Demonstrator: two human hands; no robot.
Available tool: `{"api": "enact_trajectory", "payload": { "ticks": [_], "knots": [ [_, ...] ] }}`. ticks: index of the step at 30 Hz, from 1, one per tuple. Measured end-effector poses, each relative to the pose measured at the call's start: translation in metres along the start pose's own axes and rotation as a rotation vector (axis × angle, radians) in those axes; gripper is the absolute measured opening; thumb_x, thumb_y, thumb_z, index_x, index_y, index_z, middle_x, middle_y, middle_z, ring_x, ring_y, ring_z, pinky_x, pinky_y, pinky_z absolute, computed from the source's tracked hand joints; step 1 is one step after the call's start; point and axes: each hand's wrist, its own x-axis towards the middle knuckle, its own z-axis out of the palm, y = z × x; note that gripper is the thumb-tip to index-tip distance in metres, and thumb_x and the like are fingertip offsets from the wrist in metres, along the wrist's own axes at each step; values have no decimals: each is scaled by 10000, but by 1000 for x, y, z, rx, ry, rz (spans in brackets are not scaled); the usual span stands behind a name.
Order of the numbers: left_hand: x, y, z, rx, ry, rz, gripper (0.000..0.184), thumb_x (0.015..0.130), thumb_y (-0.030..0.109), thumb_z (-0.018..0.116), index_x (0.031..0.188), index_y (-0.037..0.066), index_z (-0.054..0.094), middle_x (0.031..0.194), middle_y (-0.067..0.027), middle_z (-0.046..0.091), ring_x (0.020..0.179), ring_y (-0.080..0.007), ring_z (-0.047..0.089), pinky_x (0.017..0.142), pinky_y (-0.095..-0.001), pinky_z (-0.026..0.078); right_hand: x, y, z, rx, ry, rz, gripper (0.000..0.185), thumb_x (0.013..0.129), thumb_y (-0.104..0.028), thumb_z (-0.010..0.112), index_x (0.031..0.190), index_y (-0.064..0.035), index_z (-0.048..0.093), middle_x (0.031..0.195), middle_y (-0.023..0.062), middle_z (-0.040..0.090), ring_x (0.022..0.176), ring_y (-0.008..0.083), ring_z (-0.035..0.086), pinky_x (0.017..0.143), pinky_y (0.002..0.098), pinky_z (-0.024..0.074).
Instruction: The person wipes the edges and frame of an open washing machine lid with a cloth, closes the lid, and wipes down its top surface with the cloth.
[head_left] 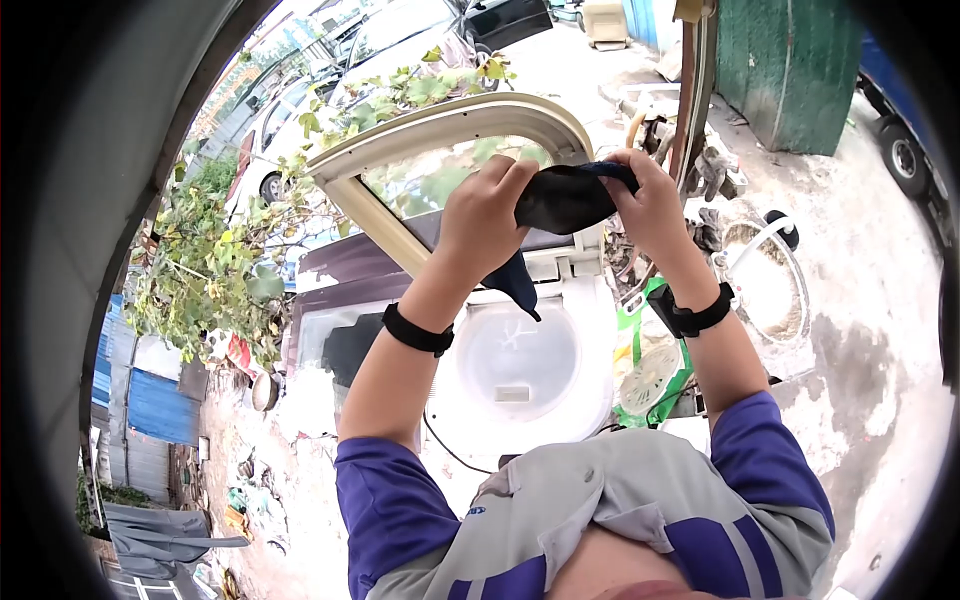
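Observation:
My left hand [485, 215] and my right hand [647, 197] hold a dark cloth item [565, 198] between them, raised in front of a machine. One end of the cloth hangs below my left hand. The cloth's opening appears black inside, and its edge is dark blue near my right hand. Behind it stands the raised lid [352, 215] with a transparent window. Under my forearms lies the white machine top [590, 375], with a round translucent cover [518, 360] in it.
Leafy vines [225, 265] grow at the left. A round basin [780, 290] with a white handle-like tube stands at the right, near a green bag [680, 385]. Farther off are parked cars [400, 30] and a green metal panel [785, 80].

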Motion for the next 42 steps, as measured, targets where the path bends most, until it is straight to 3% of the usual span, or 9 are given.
{"api": "enact_trajectory", "payload": {
  "ticks": [6, 10, 14, 15, 19, 25, 33, 37, 42],
  "knots": [
    [3, -2, 12, 2, 1, -26, 497, 611, -45, 740, 1078, 115, 683, 950, -109, 615, 850, -331, 630, 737, -402, 518, 16, -13, 14, -150, 186, -290, 284, 764, 71, 595, 1024, -42, 579, 979, 137, 584, 891, 356, 623, 752, 418, 511],
    [13, 7, 10, 22, 158, 46, 337, 609, -22, 753, 920, 84, 680, 993, -95, 604, 864, -318, 630, 737, -399, 517, 24, -2, 21, -106, 168, -73, 235, 758, -34, 661, 981, -36, 589, 887, 161, 643, 832, 363, 642, 718, 404, 517],
    [8, 6, 30, 148, -76, 29, 270, 626, 67, 758, 870, 97, 647, 965, -80, 594, 854, -299, 637, 720, -396, 524, 25, 5, 22, -98, 82, 36, 235, 758, -69, 684, 972, -33, 595, 797, 174, 660, 764, 364, 662, 675, 405, 516],
    [9, 5, 31, 124, -52, 29, 291, 618, 73, 762, 888, 97, 656, 971, -80, 598, 853, -303, 641, 716, -400, 528, 27, -1, 20, -95, 38, 94, 270, 752, -47, 675, 1009, -10, 601, 814, 156, 642, 770, 265, 649, 714, 329, 506],
    [8, 5, 22, -6, 65, -25, 343, 605, 59, 769, 928, 109, 665, 981, -67, 597, 848, -304, 637, 700, -401, 529, 33, -11, 5, -11, -4, -111, 232, 758, -34, 665, 982, -14, 609, 826, 160, 666, 763, 308, 672, 709, 345, 520],
    [12, 2, 24, 66, 211, 20, 434, 600, 41, 769, 1003, 175, 677, 1013, -53, 566, 839, -288, 623, 699, -391, 524, 48, -13, 5, -212, -44, 56, 214, 768, -95, 728, 924, -19, 602, 799, 117, 654, 725, 236, 641, 676, 331, 497],
    [24, -15, 18, -46, 440, -58, 400, 625, -2, 713, 964, 208, 738, 984, -42, 563, 800, -256, 638, 656, -367, 527, 40, 0, -13, 679, -473, 134, 478, 915, -446, 675, 1201, -67, 623, 880, -43, 594, 818, 49, 542, 727, 174, 413],
    [23, -18, 22, -107, 466, -32, 421, 598, 20, 747, 967, 223, 731, 1019, -38, 562, 904, -281, 609, 717, -391, 525, 37, 0, 0, 480, -290, 151, 313, 931, -60, 662, 1216, -35, 536, 889, 38, 632, 802, 66, 553, 717, 201, 448],
    [13, -27, 11, 115, 384, 273, 457, 618, 44, 734, 1018, 265, 732, 1069, -30, 571, 935, -264, 599, 751, -379, 527, 35, -2, 2, 187, -74, 71, 107, 857, -12, 704, 945, -2, 646, 838, 49, 674, 805, 118, 646, 736, 259, 501]
  ]
}}
